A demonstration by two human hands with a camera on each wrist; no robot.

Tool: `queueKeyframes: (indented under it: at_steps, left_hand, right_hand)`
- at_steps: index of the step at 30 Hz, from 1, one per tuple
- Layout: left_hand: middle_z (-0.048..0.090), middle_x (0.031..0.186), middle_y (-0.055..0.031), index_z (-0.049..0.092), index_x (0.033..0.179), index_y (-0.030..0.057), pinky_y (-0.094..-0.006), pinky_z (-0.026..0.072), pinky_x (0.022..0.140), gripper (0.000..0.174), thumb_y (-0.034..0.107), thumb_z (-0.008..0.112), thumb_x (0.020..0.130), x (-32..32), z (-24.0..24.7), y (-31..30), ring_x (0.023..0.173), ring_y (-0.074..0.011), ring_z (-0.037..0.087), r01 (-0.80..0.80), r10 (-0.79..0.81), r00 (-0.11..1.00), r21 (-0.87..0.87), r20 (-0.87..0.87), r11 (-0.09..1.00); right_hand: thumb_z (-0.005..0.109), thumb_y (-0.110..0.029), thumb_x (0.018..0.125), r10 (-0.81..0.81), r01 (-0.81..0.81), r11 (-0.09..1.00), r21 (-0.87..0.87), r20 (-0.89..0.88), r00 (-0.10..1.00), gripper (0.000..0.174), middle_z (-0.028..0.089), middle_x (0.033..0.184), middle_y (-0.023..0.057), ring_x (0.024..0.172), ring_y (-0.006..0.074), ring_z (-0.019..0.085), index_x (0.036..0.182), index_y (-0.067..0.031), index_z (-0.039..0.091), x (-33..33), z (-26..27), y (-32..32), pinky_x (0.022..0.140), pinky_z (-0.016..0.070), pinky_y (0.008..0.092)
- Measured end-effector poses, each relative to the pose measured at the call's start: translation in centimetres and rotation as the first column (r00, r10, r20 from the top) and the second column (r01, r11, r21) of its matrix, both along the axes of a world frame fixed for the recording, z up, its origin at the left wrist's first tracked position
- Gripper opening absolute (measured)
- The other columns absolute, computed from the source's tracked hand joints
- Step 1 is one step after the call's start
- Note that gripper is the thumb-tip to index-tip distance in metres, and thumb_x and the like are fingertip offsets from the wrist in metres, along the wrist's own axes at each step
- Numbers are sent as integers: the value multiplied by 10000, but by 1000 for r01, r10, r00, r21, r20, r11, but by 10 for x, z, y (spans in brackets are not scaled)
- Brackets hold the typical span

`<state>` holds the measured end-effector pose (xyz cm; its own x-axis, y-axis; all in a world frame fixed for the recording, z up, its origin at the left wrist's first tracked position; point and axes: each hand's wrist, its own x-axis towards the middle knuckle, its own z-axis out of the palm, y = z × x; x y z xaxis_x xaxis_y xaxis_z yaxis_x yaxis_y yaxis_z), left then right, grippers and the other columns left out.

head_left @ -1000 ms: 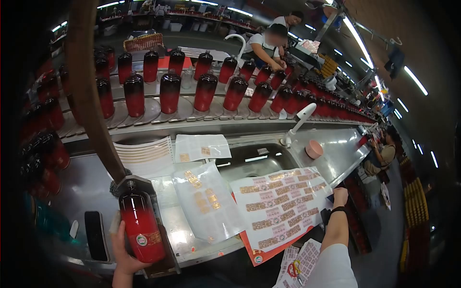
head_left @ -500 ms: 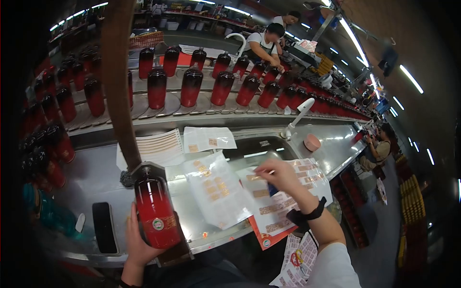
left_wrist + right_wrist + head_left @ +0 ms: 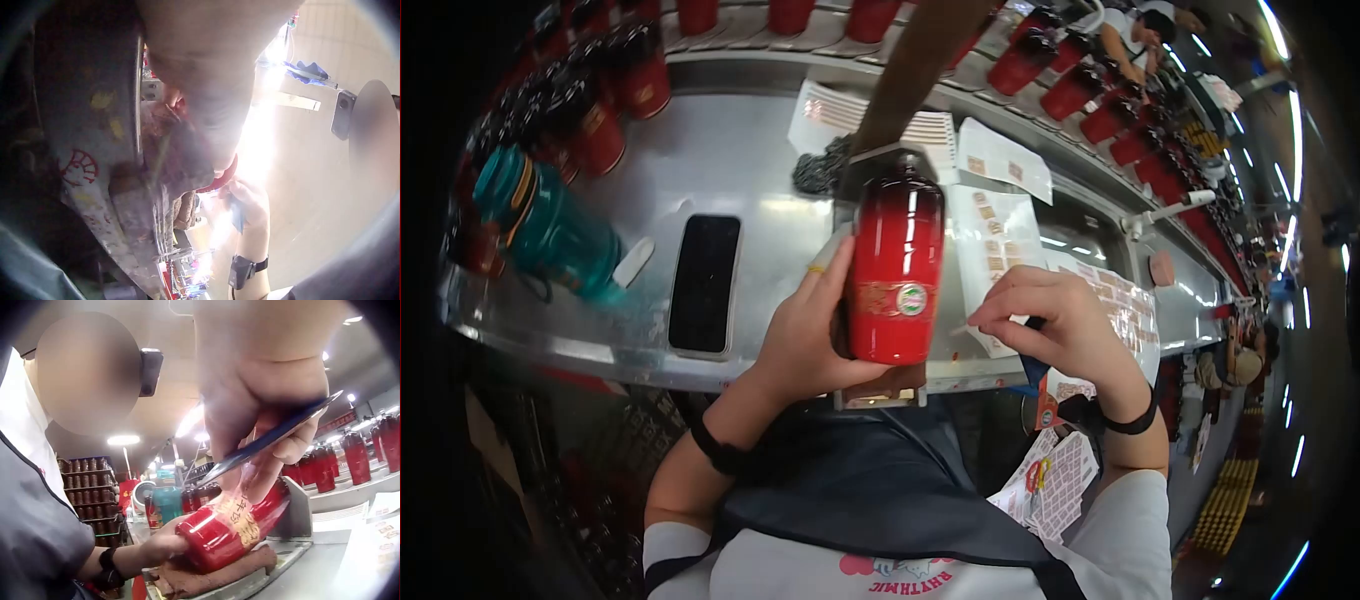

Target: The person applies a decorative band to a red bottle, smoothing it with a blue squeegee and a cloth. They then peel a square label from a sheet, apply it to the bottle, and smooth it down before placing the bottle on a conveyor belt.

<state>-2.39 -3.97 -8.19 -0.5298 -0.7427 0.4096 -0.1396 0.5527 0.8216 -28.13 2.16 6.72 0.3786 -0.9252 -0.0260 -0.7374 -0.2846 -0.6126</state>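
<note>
A glossy red bottle (image 3: 898, 250) with a black top lies in a holder with brown padding (image 3: 212, 578). Its lower front bears a gold-printed band and a round emblem (image 3: 911, 299). My left hand (image 3: 810, 330) holds the bottle's left side and base, a pale cover on one finger. To the right of the bottle, my right hand (image 3: 1060, 320) pinches a small clear strip (image 3: 962, 330). Tucked in the same hand is a thin, flat blue scraper (image 3: 269, 439). The right wrist view shows the strip overlapping the bottle's gold lettering.
Printed sticker sheets (image 3: 990, 225) lie right of the bottle, before a sink tap (image 3: 1165, 212). Left of it are a phone (image 3: 705, 285), a teal water bottle (image 3: 560, 225) and a dark scouring pad (image 3: 825, 168). More red bottles (image 3: 1020, 60) stand on the conveyor behind.
My right hand went from the sheets' right edge across the sheets to beside the bottle, bringing the small strip. The view has swung left and down. My left hand stays on the bottle.
</note>
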Motion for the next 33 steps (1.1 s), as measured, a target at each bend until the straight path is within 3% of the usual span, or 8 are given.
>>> queueKeyframes:
  at_steps: [5,13,17,21,23,26,29,33]
  left_hand:
    - [598,1235,-242,367,1494,-45,-380,559,809,1114,363,906,609,2,5,1,993,-340,668,-70,72,997,-209,4,976]
    - [482,1411,-267,311,1514,-57,-450,485,976,1141,326,884,605,0,2,0,1153,-416,573,-40,41,999,-233,-2,972]
    - [425,1446,-295,218,1532,-81,-462,438,1046,1168,320,857,641,1,4,0,1238,-455,507,22,-13,999,-197,47,980]
    - [387,1455,-310,178,1537,-96,-432,375,1112,1156,362,842,710,0,2,0,1328,-426,446,104,-108,992,-57,-62,993]
    - [374,1460,-310,166,1536,-104,-423,350,1132,1147,377,835,738,-3,2,0,1356,-409,424,153,-146,983,55,-111,987]
    - [402,1428,-285,166,1524,-123,-408,374,1109,1059,367,793,826,-17,7,1,1332,-360,456,83,-7,969,297,-247,951]
    - [424,1411,-278,172,1520,-125,-387,431,1054,1035,361,782,839,-33,35,7,1281,-337,511,-78,104,992,321,-65,944]
    - [439,1414,-264,152,1534,-110,-369,473,1012,969,252,756,869,-39,23,8,1232,-299,569,-84,120,986,273,-118,958]
  right_hand:
    - [730,-38,766,82,-86,996,-13,-176,981,208,657,886,32,774,210,680,946,-137,757,35,12,-5,650,540,324]
    - [723,-128,747,181,-271,943,-194,-384,905,345,597,1057,14,756,182,659,1084,-203,710,66,-11,-12,611,533,302]
    - [776,-147,769,26,-104,932,-348,-224,974,527,609,1139,48,682,172,635,1281,-199,664,62,-20,-9,614,544,290]
    - [815,-96,790,-284,321,884,-338,155,946,561,602,1131,93,669,103,576,1321,-118,636,43,-42,7,610,500,248]
    - [803,-82,819,-477,518,855,23,428,768,566,586,1107,67,683,56,542,1345,-56,594,29,-72,23,644,477,211]
    - [761,-55,865,-638,401,769,498,619,457,615,530,1086,14,729,16,521,1416,-31,488,45,-99,37,691,447,174]
    - [763,-42,860,-652,346,758,554,669,357,646,519,1063,-2,740,12,533,1432,-39,463,57,-111,39,716,441,166]
    - [761,-25,862,-627,296,775,558,734,261,643,523,1047,-11,746,8,540,1433,-38,465,57,-114,38,721,447,170]
